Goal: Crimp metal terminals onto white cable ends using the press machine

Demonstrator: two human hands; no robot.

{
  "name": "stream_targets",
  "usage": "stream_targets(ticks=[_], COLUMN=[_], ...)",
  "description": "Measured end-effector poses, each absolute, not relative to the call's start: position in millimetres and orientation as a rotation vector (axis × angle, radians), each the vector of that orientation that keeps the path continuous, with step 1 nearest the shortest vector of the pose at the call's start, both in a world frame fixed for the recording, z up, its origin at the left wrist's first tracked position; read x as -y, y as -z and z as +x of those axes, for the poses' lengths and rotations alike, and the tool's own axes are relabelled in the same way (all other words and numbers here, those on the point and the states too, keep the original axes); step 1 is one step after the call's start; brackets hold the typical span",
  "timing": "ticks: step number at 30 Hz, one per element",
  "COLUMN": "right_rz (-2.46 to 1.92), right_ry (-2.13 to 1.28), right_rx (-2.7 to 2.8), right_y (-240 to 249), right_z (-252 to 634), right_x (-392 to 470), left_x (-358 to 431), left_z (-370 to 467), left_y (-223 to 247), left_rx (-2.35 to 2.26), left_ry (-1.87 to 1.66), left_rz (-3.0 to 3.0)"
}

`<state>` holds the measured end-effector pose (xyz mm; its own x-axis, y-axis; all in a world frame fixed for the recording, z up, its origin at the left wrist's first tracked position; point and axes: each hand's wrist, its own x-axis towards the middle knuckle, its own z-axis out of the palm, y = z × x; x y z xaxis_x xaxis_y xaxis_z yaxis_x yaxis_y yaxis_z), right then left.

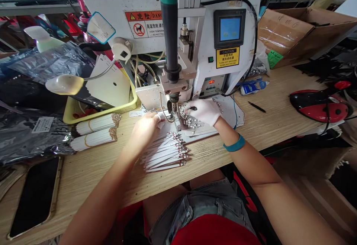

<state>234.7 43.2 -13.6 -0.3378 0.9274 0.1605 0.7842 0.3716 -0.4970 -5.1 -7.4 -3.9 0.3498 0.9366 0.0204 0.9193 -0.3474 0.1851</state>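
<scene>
My left hand point(146, 128), with white coverings on its fingertips, is pinched closed just left of the machine's nozzle point(174, 98). What it grips is too small to make out. Below it, white strips point(164, 154) with small metal ends lie fanned over the table edge side. My right hand point(205, 111), in a white glove with a dark spot near the fingertips, is curled over a pile of small metal pieces point(192, 122) on the white plate point(231, 115). Its fingers are closed, and their contents are hidden. A small metal block point(177, 122) sits under the nozzle.
Bundled white strips point(96, 137) and a yellow basket point(128, 105) are on the left, with a phone point(36, 193) nearer. On the right are a black pen-like stick point(257, 106), a blue-white packet point(253, 86), a red ladybug-shaped device point(320, 105) and a cardboard box point(284, 33).
</scene>
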Motion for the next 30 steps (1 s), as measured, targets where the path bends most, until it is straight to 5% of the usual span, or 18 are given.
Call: stream_targets(ticks=[13, 24, 30], right_rz=[-1.560, -1.267, -1.094], right_ry=[-0.408, -1.553, -1.793], right_rx=[2.248, 1.588, 1.487], right_y=[19, 8, 11], right_z=[234, 233, 222], right_x=[-47, -36, -31], left_x=[5, 6, 6], left_z=[-10, -4, -1], left_y=[-1, 3, 4], left_rx=[-1.522, -1.345, -1.371], left_ry=[-0.399, -0.518, -0.564], left_rz=[2.264, 1.829, 1.770])
